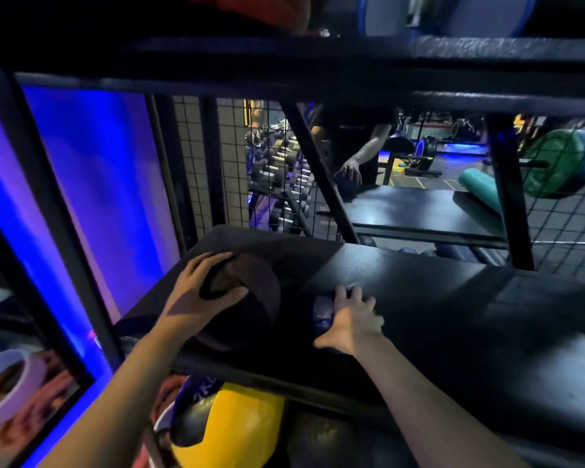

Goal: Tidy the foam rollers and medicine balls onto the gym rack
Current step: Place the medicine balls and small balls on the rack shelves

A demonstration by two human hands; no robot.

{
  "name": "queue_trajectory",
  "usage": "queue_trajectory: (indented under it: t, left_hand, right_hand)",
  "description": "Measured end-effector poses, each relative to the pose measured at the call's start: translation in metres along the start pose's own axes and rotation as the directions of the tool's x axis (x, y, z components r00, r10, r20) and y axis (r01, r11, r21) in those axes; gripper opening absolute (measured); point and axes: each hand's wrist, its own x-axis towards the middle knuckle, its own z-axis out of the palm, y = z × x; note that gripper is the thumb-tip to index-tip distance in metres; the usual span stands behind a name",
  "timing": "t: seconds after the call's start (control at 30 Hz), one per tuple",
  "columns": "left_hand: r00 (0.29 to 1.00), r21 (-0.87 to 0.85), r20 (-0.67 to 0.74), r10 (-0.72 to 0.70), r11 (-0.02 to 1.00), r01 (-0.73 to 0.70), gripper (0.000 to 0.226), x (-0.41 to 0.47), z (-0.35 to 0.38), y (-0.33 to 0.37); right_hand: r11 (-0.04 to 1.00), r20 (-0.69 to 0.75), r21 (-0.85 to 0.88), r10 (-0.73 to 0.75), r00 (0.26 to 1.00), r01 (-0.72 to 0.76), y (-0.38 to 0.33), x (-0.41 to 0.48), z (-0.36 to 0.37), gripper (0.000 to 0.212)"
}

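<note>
A maroon medicine ball (257, 309) was held at the front-left corner of the rack's black shelf (453, 315). The left hand (196, 295) was curled over its top, with the fingers spread on the far side and the thumb on the near side. Just to its right, near the shelf's front edge, a dark medicine ball (323, 314) with a bluish label was gripped by the right hand (352, 319). The fingers were laid over its top and the thumb was stretched back toward the front edge. Whether the two balls touched could not be told. Under the shelf's front-left corner, a yellow-and-black medicine ball (237, 423) was seen on the level below. A teal foam roller (480, 189) was seen beyond the rear edge, at the right, behind the rack's bars.
</note>
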Motion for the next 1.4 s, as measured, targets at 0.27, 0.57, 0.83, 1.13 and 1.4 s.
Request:
queue_trajectory:
  t: [0.27, 0.57, 0.83, 1.13, 1.4]
  left_hand:
    - [0.935, -0.045, 0.35, 0.059, 0.998, -0.047, 0.077, -0.005, -0.032, 0.007]
    - [0.974, 0.258, 0.032, 0.222, 0.94, -0.223, 0.041, -0.017, 0.033, 0.054]
    - [0.998, 0.28, -0.04, 0.037, 0.96, -0.025, 0.044, 0.005, 0.034, 0.044]
    - [0.992, 0.243, -0.034, 0.122, 0.964, -0.11, 0.041, -0.007, 0.033, 0.039]
    - [0.993, 0.225, -0.019, 0.117, 0.968, -0.11, 0.044, -0.016, 0.031, 0.041]
  right_hand:
    - [0.995, -0.003, 0.009, -0.102, 0.995, 0.102, 0.011, 0.001, -0.009, 0.126]
    - [0.993, -0.111, 0.094, -0.056, 0.992, 0.066, 0.014, -0.018, 0.004, 0.133]
    - [0.984, -0.156, 0.173, 0.077, 0.985, -0.049, -0.002, -0.05, 0.013, 0.124]
    - [0.982, -0.135, 0.191, 0.038, 0.99, -0.012, -0.023, -0.069, 0.026, 0.129]
    - [0.965, -0.145, 0.26, 0.068, 0.987, -0.028, -0.025, -0.079, 0.029, 0.135]
